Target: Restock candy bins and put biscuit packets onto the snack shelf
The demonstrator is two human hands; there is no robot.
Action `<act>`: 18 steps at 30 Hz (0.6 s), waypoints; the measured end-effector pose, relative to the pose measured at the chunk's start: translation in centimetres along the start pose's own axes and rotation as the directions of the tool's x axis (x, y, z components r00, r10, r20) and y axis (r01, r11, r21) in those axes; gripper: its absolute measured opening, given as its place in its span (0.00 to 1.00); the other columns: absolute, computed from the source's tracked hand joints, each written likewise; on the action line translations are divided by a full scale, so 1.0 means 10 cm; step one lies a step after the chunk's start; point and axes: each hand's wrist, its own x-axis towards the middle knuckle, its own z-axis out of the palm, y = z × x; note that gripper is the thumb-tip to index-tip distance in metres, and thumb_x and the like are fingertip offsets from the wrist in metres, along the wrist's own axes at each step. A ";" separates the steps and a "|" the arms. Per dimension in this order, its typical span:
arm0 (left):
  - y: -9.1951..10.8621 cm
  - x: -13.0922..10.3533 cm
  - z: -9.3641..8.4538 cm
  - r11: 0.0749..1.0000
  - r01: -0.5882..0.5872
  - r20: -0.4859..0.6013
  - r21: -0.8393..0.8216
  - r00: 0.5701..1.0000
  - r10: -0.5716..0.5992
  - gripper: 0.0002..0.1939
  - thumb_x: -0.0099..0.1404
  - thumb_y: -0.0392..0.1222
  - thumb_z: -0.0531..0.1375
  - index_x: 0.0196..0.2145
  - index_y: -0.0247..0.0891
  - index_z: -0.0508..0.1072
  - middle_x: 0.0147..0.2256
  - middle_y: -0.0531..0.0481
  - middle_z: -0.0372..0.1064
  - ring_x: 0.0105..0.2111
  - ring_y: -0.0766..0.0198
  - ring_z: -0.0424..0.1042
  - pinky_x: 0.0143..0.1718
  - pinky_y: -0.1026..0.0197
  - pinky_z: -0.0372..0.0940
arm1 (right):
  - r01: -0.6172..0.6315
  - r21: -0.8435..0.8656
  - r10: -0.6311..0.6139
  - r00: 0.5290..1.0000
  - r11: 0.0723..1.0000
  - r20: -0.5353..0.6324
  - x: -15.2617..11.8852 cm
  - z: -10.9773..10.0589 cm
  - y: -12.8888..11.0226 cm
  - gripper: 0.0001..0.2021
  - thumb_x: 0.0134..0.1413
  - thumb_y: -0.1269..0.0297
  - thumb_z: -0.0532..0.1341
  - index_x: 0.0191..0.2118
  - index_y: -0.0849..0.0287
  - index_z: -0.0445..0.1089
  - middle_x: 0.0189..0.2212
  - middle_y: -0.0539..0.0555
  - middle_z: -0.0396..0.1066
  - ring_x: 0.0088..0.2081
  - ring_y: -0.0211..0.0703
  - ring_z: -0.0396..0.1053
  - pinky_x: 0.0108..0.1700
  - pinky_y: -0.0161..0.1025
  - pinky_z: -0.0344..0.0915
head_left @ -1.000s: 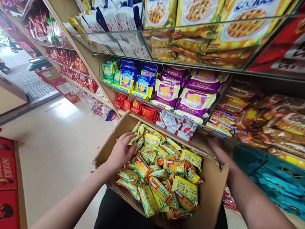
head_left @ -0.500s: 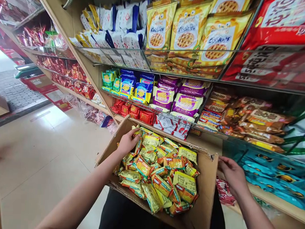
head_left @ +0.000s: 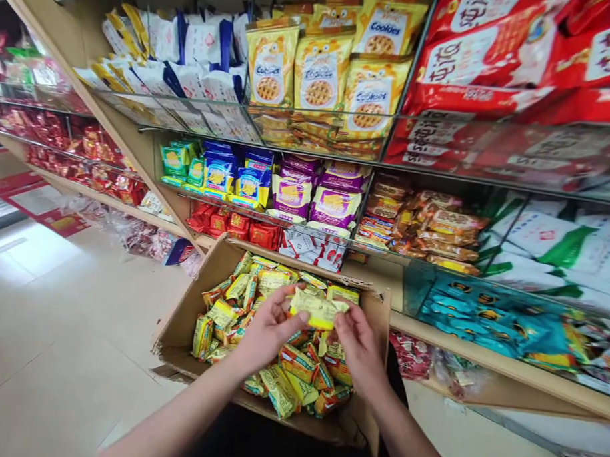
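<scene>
Between my two hands I hold a yellow snack packet [head_left: 315,310], raised just above the heap. My left hand [head_left: 271,324] pinches its left end, thumb in front. The right end is gripped by my right hand [head_left: 357,340]. Below lies an open cardboard box [head_left: 179,331] on my lap, filled with many similar yellow and orange snack packets [head_left: 282,386]. Part of the heap is hidden by my hands and forearms.
Shop shelves with glass fronts [head_left: 309,122] stand right behind the box. They hold cookie bags [head_left: 270,74], purple biscuit packs [head_left: 336,199], red bags [head_left: 465,61] and teal packets [head_left: 482,315]. Tiled floor [head_left: 55,353] lies to the left; plastic-bagged goods [head_left: 139,236] sit under the left shelf.
My right hand has left the box's right edge and come inward to the packet. My left hand has moved from the box's far left to mid-box, lifting the packet. The view has shifted right.
</scene>
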 end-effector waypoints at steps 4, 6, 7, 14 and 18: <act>-0.14 0.03 0.15 0.998 -0.046 -0.093 0.050 0.994 0.050 0.12 0.53 0.47 0.62 0.32 0.37 0.69 0.27 0.53 0.67 0.26 0.70 0.64 0.30 0.67 0.62 | 0.107 -0.158 -0.120 0.990 0.982 -0.078 0.01 -0.02 0.04 0.13 0.54 0.55 0.55 0.37 0.57 0.69 0.33 0.53 0.71 0.34 0.42 0.67 0.34 0.36 0.66; -0.21 0.08 0.19 0.988 -0.096 -0.182 0.117 0.976 0.116 0.13 0.54 0.49 0.61 0.26 0.37 0.67 0.23 0.56 0.63 0.23 0.72 0.60 0.26 0.68 0.59 | 0.142 -0.237 -0.174 0.977 0.961 -0.121 -0.04 -0.05 0.06 0.11 0.54 0.55 0.55 0.33 0.57 0.69 0.31 0.52 0.70 0.34 0.42 0.66 0.34 0.36 0.65; -0.24 0.11 0.21 0.978 -0.123 -0.204 0.171 0.966 0.157 0.13 0.55 0.50 0.60 0.25 0.37 0.66 0.21 0.57 0.61 0.22 0.72 0.58 0.25 0.69 0.57 | 0.142 -0.252 -0.183 0.972 0.957 -0.148 -0.06 -0.06 0.07 0.12 0.54 0.55 0.54 0.31 0.57 0.68 0.29 0.52 0.69 0.33 0.42 0.66 0.33 0.35 0.64; -0.24 0.29 0.36 0.742 -0.310 -0.061 0.595 0.902 0.427 0.10 0.61 0.46 0.55 0.27 0.38 0.68 0.22 0.55 0.63 0.23 0.69 0.60 0.26 0.67 0.56 | 0.080 -0.249 -0.153 0.944 0.965 -0.291 -0.05 -0.17 0.09 0.17 0.55 0.52 0.52 0.23 0.58 0.60 0.20 0.48 0.59 0.23 0.36 0.57 0.25 0.33 0.57; -0.22 0.37 0.39 0.700 -0.320 -0.041 0.639 0.894 0.446 0.10 0.60 0.46 0.56 0.27 0.38 0.70 0.21 0.54 0.64 0.21 0.69 0.60 0.25 0.66 0.56 | 0.098 -0.390 -0.246 0.904 0.916 -0.351 -0.04 -0.23 0.08 0.18 0.55 0.54 0.52 0.20 0.58 0.57 0.17 0.46 0.54 0.21 0.34 0.52 0.24 0.32 0.53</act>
